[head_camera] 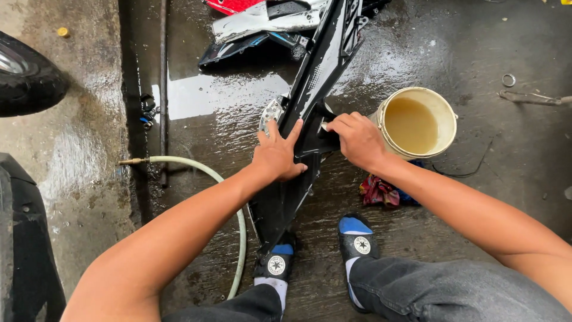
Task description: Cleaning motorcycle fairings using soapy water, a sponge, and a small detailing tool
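While both hands grip a long black panel (310, 101), left hand (277, 156) and right hand (356, 138) flank it near a bucket (417, 122).

Black panel, cream bucket on your wet grey floor

Your hands grip a glossy black panel (310, 101); beside it, a cream bucket (390, 149) of murky tan water, a red-patterned rag (376, 192), a pale green hose (238, 226).

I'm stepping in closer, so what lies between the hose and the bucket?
In the head view, the long black panel stands between the hose and bucket, with both hands, left and right, on it.
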